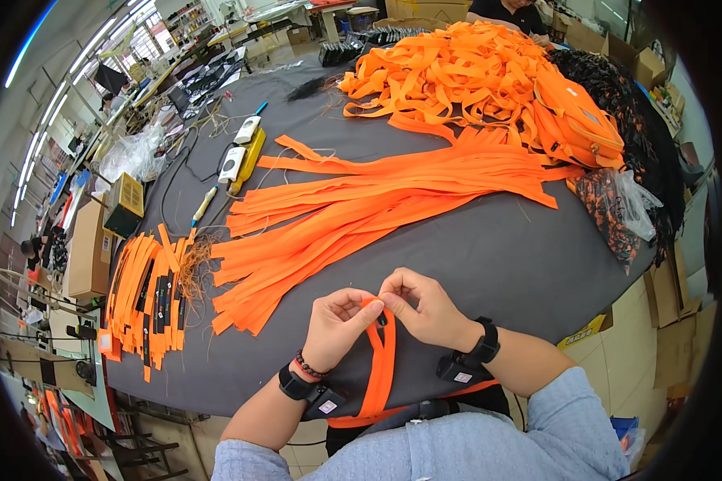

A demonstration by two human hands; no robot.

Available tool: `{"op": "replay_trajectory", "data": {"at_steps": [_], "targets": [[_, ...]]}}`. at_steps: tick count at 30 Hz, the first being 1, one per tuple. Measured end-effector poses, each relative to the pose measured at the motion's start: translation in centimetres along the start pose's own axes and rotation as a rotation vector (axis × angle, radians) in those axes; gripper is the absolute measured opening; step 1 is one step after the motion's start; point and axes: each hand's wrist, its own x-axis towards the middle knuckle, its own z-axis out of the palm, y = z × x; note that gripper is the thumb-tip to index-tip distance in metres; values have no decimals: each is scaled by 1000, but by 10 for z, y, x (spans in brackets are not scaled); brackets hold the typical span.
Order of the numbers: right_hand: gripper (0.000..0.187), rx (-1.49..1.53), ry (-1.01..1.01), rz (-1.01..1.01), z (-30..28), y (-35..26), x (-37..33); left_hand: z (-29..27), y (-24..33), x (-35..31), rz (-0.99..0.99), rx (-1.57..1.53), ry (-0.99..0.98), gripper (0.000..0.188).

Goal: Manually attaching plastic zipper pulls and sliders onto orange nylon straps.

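Close to the table's front edge, my left hand (335,327) pinches the end of an orange zipper strip (382,365). My right hand (427,311) has its thumb and index finger closed on the same end, right beside the left fingertips. A small black piece (382,318), perhaps a slider, shows just under the fingers. From there the strip hangs toward my body in two lengths. Beyond my hands a fanned bundle of long orange strips (361,200) lies across the table. To the left are rows of short orange strips (140,301), some with black labels.
A large heap of orange straps (457,72) and an orange bag (578,116) fill the far right, by black material (618,104) and a clear bag (614,212). A power strip (249,152) with cables lies left of centre. A person (509,12) sits beyond the heap.
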Motion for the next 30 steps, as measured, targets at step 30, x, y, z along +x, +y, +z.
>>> {"op": "replay_trajectory", "data": {"at_steps": [30], "targets": [[42, 735, -786, 261, -2, -19, -14, 12, 94, -40, 296, -58, 205, 29]]}}
